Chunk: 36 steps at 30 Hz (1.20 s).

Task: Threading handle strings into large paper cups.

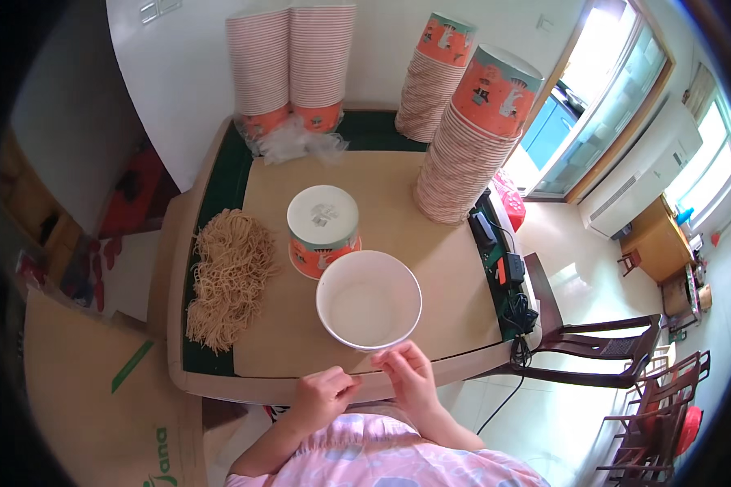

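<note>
A white-lined paper bucket (369, 300) stands open end up near the table's front edge. Just below its near rim is my right hand (408, 375), thumb and fingertips pinched together; whether anything thin sits between them is too small to see. To its left, my left hand (327, 395) is curled closed at the table edge, and its fingers hide whatever it may hold. Behind the open bucket, an orange and teal paper bucket (323, 217) rests upside down, its pale base upward. A tangled bundle of beige strings (230, 276) lies to the left of the buckets.
Tall nested bucket stacks (468, 150) rise at the table's right and back. Two more stacks (291, 61) in crumpled plastic stand at the back left. A black adapter and cables (518, 312) lie along the right edge, beside a dark wooden chair (597, 349). A cardboard box (97, 390) is at left.
</note>
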Each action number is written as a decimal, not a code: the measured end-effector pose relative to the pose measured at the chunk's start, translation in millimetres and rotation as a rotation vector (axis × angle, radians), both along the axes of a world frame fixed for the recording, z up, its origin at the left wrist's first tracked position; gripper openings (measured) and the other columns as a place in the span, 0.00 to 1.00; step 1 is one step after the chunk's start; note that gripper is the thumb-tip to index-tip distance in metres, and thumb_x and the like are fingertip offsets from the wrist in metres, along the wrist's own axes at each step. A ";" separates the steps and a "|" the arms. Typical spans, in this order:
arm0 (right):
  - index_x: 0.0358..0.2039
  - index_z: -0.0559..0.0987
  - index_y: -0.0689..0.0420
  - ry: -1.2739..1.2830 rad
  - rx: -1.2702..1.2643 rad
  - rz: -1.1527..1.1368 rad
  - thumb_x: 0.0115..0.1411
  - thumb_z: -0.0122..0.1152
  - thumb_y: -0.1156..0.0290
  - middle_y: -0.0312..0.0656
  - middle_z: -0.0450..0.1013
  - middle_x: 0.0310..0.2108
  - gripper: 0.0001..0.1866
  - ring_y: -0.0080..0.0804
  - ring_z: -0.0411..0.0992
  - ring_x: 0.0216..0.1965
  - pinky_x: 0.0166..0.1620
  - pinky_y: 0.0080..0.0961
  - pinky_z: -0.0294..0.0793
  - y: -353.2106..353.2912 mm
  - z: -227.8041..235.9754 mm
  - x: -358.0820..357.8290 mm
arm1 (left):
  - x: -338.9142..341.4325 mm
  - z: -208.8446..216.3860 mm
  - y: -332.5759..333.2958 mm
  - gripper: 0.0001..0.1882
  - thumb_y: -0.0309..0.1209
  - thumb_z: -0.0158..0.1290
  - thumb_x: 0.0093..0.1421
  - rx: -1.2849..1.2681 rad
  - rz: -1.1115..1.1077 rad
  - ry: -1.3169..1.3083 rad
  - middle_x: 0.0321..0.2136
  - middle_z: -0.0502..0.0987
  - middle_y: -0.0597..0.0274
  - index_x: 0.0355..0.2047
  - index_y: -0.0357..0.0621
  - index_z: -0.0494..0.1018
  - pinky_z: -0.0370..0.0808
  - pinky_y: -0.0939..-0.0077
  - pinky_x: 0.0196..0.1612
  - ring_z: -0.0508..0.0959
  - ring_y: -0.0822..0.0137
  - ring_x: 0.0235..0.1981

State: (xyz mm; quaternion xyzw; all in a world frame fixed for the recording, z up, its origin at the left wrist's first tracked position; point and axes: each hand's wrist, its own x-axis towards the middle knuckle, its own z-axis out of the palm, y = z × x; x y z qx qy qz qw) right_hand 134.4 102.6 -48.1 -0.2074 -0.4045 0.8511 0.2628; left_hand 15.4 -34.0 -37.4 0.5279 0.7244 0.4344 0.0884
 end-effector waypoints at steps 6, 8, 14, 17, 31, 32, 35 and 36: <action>0.36 0.67 0.55 0.031 -0.178 -0.077 0.67 0.47 0.73 0.37 0.66 0.23 0.02 0.23 0.60 0.22 0.28 0.21 0.63 26.1 19.8 10.3 | 12.4 -5.2 14.9 0.03 0.28 0.60 0.50 0.001 -0.139 -0.014 0.19 0.71 0.63 0.25 0.46 0.77 0.73 0.69 0.23 0.76 0.61 0.20; 0.36 0.67 0.55 0.101 -0.179 -0.052 0.66 0.47 0.73 0.36 0.64 0.23 0.01 0.22 0.59 0.21 0.27 0.21 0.61 40.2 11.3 16.6 | 13.3 -3.6 20.1 0.03 0.28 0.59 0.51 -0.006 -0.185 0.016 0.19 0.71 0.63 0.24 0.45 0.76 0.73 0.69 0.24 0.76 0.61 0.20; 0.33 0.69 0.56 0.116 -0.148 -0.112 0.66 0.48 0.74 0.30 0.59 0.19 0.03 0.16 0.54 0.19 0.22 0.14 0.54 64.6 12.7 27.0 | 15.8 -14.4 27.0 0.03 0.28 0.57 0.52 -0.075 -0.333 0.066 0.19 0.71 0.63 0.24 0.45 0.75 0.74 0.68 0.25 0.76 0.61 0.21; 0.32 0.70 0.56 0.108 -0.129 -0.123 0.65 0.50 0.75 0.28 0.58 0.18 0.03 0.15 0.53 0.18 0.21 0.14 0.54 78.2 2.9 31.8 | 17.5 -24.0 32.2 0.04 0.29 0.58 0.52 -0.159 -0.402 0.018 0.20 0.72 0.61 0.24 0.43 0.75 0.74 0.66 0.28 0.76 0.59 0.24; 0.38 0.75 0.64 -0.216 0.343 -0.162 0.62 0.55 0.77 0.38 0.74 0.35 0.05 0.23 0.74 0.36 0.41 0.20 0.76 82.8 -24.7 7.8 | 7.6 7.9 113.3 0.13 0.30 0.57 0.53 -0.244 0.079 0.261 0.31 0.75 0.59 0.39 0.45 0.74 0.76 0.63 0.35 0.78 0.59 0.35; 0.38 0.75 0.64 -0.214 0.374 -0.143 0.62 0.55 0.77 0.38 0.74 0.36 0.05 0.23 0.74 0.36 0.41 0.21 0.76 81.1 -24.7 5.2 | 2.5 14.4 106.1 0.11 0.29 0.55 0.54 -0.234 0.055 0.201 0.31 0.76 0.56 0.39 0.44 0.74 0.76 0.61 0.35 0.79 0.57 0.35; 0.37 0.75 0.63 -0.133 0.484 -0.021 0.62 0.56 0.78 0.40 0.70 0.42 0.04 0.25 0.72 0.43 0.46 0.23 0.74 72.4 -24.2 -5.9 | -16.4 36.8 82.0 0.13 0.26 0.54 0.54 -0.237 -0.051 -0.005 0.32 0.76 0.52 0.41 0.41 0.74 0.74 0.62 0.34 0.78 0.52 0.32; 0.36 0.74 0.63 -0.079 0.517 0.023 0.61 0.56 0.79 0.40 0.68 0.44 0.03 0.25 0.71 0.45 0.49 0.23 0.73 69.2 -22.5 -8.2 | -19.3 42.9 75.4 0.13 0.26 0.54 0.54 -0.246 -0.053 -0.003 0.32 0.76 0.52 0.41 0.41 0.74 0.74 0.62 0.34 0.78 0.52 0.32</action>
